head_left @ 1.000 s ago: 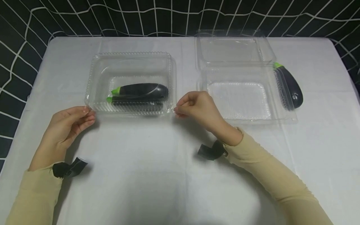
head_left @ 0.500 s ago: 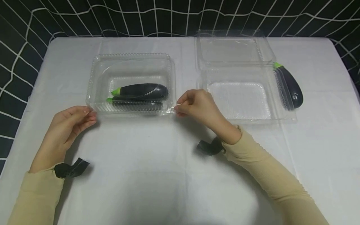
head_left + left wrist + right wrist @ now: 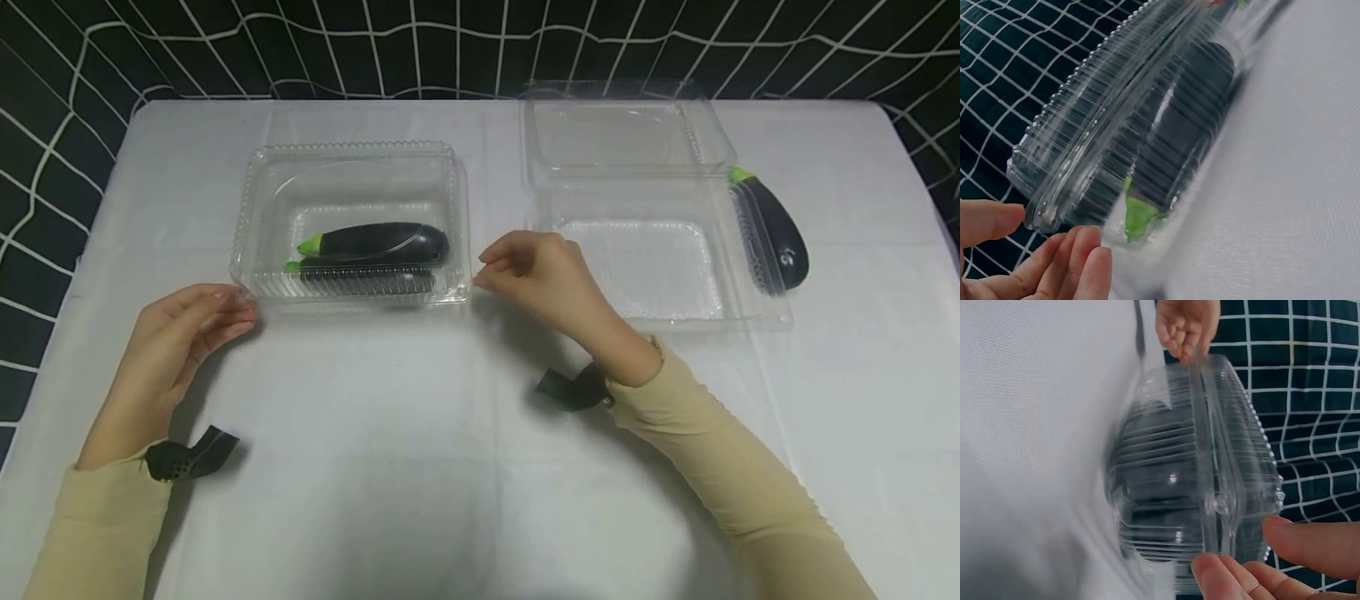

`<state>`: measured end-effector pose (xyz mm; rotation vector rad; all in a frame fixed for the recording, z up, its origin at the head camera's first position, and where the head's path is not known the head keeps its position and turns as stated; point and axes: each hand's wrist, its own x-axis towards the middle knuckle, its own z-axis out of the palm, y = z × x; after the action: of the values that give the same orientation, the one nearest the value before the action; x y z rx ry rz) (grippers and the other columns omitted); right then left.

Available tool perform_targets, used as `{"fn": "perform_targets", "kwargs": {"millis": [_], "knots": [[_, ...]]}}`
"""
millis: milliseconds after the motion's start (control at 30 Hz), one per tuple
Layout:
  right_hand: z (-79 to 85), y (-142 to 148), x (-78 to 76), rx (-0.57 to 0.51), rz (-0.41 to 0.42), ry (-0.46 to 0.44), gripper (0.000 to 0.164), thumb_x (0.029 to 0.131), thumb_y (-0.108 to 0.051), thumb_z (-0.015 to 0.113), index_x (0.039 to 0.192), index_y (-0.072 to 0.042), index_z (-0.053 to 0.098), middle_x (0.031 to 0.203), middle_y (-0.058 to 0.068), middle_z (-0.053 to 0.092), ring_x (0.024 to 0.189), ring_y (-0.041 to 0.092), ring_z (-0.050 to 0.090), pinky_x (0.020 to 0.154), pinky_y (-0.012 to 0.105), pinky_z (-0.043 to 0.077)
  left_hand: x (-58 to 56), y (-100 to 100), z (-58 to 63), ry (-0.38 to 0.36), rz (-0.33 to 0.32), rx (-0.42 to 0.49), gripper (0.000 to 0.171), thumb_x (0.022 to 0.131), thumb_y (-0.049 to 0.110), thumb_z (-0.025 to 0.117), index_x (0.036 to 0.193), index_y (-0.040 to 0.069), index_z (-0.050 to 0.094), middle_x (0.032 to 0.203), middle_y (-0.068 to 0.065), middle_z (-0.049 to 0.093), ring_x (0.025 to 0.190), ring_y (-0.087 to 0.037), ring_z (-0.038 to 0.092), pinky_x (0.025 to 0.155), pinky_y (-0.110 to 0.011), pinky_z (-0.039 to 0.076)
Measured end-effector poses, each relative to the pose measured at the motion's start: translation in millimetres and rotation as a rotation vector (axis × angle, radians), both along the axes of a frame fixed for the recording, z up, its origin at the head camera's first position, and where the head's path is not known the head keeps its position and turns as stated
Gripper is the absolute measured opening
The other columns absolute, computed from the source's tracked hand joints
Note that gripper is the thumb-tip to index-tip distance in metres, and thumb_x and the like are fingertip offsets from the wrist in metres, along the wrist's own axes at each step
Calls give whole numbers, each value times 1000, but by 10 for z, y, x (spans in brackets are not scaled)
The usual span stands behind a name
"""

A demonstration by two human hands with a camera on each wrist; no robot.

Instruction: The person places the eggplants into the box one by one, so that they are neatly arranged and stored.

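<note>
A clear plastic clamshell container (image 3: 352, 179), its lid down, lies on the left of the table. Inside are two dark eggplants with green stems, a rear eggplant (image 3: 382, 242) and a front eggplant (image 3: 375, 273) seen through the ribbed wall. My left hand (image 3: 168, 354) pinches the front left corner, thumb at the rim in the left wrist view. At the front right corner, my right hand (image 3: 547, 275) has thumb and fingers parted, just off the rim. A third eggplant (image 3: 776, 229) rests against the right side of another container, partly seen through its plastic.
That second clear container (image 3: 637, 250) stands open to the right, its lid (image 3: 615, 133) folded back toward the far edge. White cloth covers the table (image 3: 420, 467). A dark backdrop with a white grid (image 3: 420, 50) rises behind it.
My right hand has let go of the container's corner and shifted slightly right. My left hand stays at its corner. The container's near rim and lid appear a little lower than a second ago.
</note>
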<state>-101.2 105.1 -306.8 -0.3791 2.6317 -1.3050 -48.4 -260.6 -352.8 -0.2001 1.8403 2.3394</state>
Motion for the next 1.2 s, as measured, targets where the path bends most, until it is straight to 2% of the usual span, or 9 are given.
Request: {"fn": "perform_targets", "kwargs": {"millis": [100, 200, 333, 567, 667, 733, 900, 1033, 1200], "knots": [[25, 62, 7, -25, 4, 4, 21, 82, -8, 71, 100, 2, 69, 86, 9, 71, 80, 19, 67, 77, 30, 51, 19, 19, -6, -5, 14, -7, 10, 93, 10, 60, 95, 3, 67, 90, -6, 68, 83, -13, 68, 77, -23, 53], [56, 130, 16, -43, -5, 3, 20, 83, -7, 71, 101, 2, 68, 88, 10, 71, 81, 19, 67, 77, 29, 52, 51, 41, -31, -13, 13, 33, 12, 94, 10, 58, 95, 2, 67, 90, -7, 68, 83, -15, 68, 77, -24, 53], [99, 238, 32, -61, -24, 2, 20, 84, -7, 70, 101, 2, 68, 90, 10, 71, 82, 17, 67, 77, 25, 52, 122, 77, -70, -17, -12, 63, 17, 96, 12, 54, 95, 1, 67, 90, -9, 68, 85, -16, 68, 78, -26, 54], [168, 490, 60, -127, -58, 49, 21, 84, -4, 69, 103, 3, 68, 92, 11, 71, 80, 7, 65, 75, 19, 51, 282, 193, -82, 15, -63, 25, 17, 98, 8, 51, 93, 3, 66, 90, -8, 68, 84, -16, 68, 77, -26, 54], [188, 612, 73, -132, -90, 77, 21, 83, -6, 71, 102, 2, 69, 93, 8, 70, 80, 5, 65, 75, 18, 51, 338, 328, -45, 38, -107, -45, 16, 98, 7, 50, 94, 2, 64, 89, -6, 70, 83, -15, 69, 77, -25, 54], [202, 695, 80, -129, -113, 93, 21, 83, -6, 71, 102, 1, 69, 94, 5, 71, 82, 5, 65, 75, 18, 51, 367, 460, -4, 56, -144, -116, 16, 98, 7, 50, 95, -3, 62, 89, -6, 70, 82, -14, 69, 78, -25, 54], [240, 915, 102, -108, -165, 119, 24, 84, -12, 72, 105, -1, 69, 97, -2, 70, 87, 3, 64, 76, 17, 49, 411, 860, 125, 154, -267, -353, 20, 96, 4, 51, 101, -14, 59, 93, -14, 68, 85, -15, 68, 78, -27, 54], [255, 1105, 120, -90, -206, 143, 26, 85, -14, 71, 108, -2, 68, 97, -7, 70, 90, 2, 63, 76, 15, 48, 411, 1145, 178, 205, -361, -456, 16, 94, 3, 55, 104, -8, 62, 98, -17, 68, 90, -18, 68, 79, -28, 54], [264, 1363, 134, -92, -264, 160, 26, 86, -14, 70, 110, -3, 68, 97, -11, 69, 92, 3, 62, 77, 13, 46, 391, 1443, 201, 304, -432, -530, 19, 91, 7, 62, 109, 1, 64, 104, -9, 69, 91, -19, 68, 82, -27, 53]]}}
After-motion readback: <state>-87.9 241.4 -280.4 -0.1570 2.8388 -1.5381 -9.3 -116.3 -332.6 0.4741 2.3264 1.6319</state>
